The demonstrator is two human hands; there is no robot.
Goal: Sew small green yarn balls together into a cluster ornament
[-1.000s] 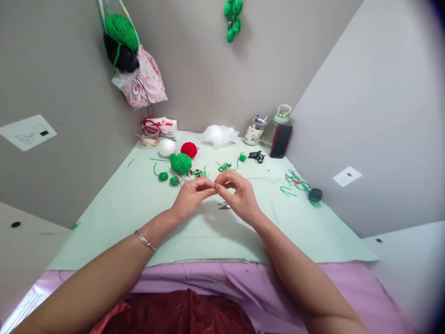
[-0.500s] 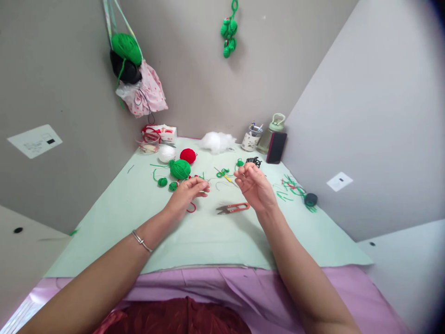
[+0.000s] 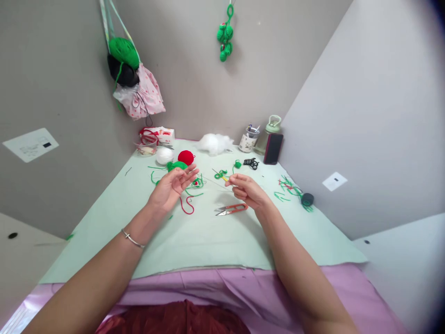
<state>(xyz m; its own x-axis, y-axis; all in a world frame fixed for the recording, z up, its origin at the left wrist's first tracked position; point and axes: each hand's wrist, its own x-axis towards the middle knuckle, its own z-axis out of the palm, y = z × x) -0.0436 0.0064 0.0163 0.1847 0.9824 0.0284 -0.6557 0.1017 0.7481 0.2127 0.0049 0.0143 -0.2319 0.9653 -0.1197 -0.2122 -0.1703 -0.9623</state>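
My left hand hovers palm up over the mint green mat, fingers loosely apart, just in front of a green yarn ball. My right hand is pinched on a thin pale thread that stretches toward my left fingertips; whether the left hand holds it I cannot tell. Red thread snips lie on the mat just below my right hand. A loose red yarn strand curls beneath my left hand.
Behind lie a red yarn ball, a white ball, white stuffing, a pen cup, a bottle, a phone and a black clip. Green yarn scraps and a dark roll sit right. A bag hangs on the wall.
My hands were pinched together, then drew apart. The left hand turned palm up and opened; the right moved right, pulling the thread taut. The snips and red strand came into view.
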